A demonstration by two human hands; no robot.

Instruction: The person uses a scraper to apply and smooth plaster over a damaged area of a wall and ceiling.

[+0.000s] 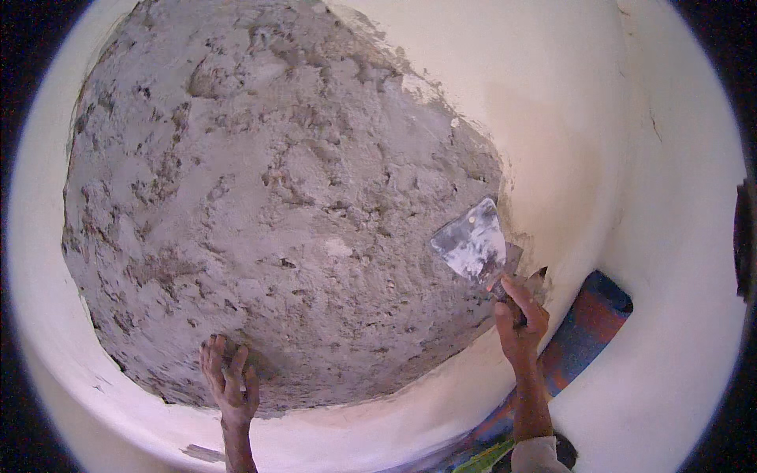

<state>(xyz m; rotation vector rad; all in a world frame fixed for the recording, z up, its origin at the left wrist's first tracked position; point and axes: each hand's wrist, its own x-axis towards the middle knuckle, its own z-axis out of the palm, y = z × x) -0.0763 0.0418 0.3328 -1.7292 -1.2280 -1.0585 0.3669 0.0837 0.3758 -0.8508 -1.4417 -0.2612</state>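
A broad patch of rough grey plaster (300,197) covers much of the pale wall, its surface pitted and lumpy. Low on the patch, my left hand (229,377) rests with bent, spread fingertips against the plaster; I see nothing plainly held in it. My right hand (522,319) grips the handle of a putty knife (473,243). The wide metal blade, smeared with white and grey, points up and left across the patch's right edge. Whether the blade touches the plaster, I cannot tell.
Smooth cream wall (552,102) borders the patch. Right of my right forearm lies a rolled blue and red mat or cloth (587,327). Something green (485,457) shows at the bottom edge. A dark object (743,240) stands at the far right rim.
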